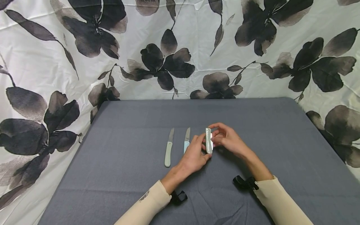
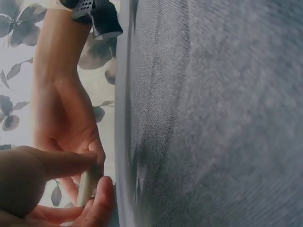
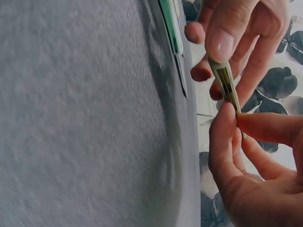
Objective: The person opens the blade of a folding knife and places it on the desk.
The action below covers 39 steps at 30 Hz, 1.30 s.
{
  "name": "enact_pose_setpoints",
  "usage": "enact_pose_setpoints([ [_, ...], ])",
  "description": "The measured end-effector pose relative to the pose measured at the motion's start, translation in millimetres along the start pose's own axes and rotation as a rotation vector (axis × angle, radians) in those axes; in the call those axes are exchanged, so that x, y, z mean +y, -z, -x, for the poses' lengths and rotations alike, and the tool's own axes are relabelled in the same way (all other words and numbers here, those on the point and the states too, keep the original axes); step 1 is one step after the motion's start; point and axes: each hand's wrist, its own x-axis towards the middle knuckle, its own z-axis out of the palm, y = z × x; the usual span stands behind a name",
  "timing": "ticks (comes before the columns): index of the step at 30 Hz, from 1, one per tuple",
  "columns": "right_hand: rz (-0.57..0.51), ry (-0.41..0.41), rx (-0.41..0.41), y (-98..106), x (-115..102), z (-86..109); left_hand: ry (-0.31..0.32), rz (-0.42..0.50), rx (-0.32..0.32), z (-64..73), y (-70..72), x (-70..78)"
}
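A pocket knife with a pale handle (image 1: 208,140) is held upright above the table between both hands. My left hand (image 1: 193,155) grips its lower end, the thumb pressed to the butt. At the upper part, my right hand (image 1: 228,138) pinches it between thumb and fingertips. The right wrist view shows the handle's open slot (image 3: 226,79); how far the blade is folded I cannot tell. To the left lie two unfolded knives, blades pointing away: a pale green one (image 1: 167,153) and a light blue one (image 1: 187,143), partly hidden by my left hand.
A grey cloth (image 1: 126,175) covers the table, with creases near the front. Behind and beside it hangs a white sheet with dark flowers (image 1: 166,67). Black straps with camera mounts (image 1: 179,197) sit on both wrists, at the cream sleeves (image 1: 152,200).
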Motion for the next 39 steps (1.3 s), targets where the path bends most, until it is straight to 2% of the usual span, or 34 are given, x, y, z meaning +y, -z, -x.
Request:
enact_pose_setpoints([
  [5, -0.046, 0.015, 0.041, -4, 0, 0.8, 0.028, 0.112, 0.009, -2.0, 2.8, -1.7],
  [11, -0.066, 0.034, 0.046, -7, 1, -1.2, 0.028, 0.179, 0.081, -8.4, 3.1, -4.3],
  [16, -0.065, 0.043, 0.034, -6, 3, -3.5, 0.032, 0.235, 0.083, -10.3, 3.9, -4.0],
  [24, -0.077, 0.053, -0.004, 1, 7, -5.3, 0.071, 0.233, 0.058, -13.3, 5.9, -4.7],
  [36, -0.044, 0.056, -0.083, 10, 7, -5.2, 0.079, 0.181, 0.027, -11.5, 15.0, -8.3],
  [39, -0.037, 0.055, -0.079, 11, 7, -5.3, 0.083, 0.167, 0.023, -11.7, 17.3, -8.4],
])
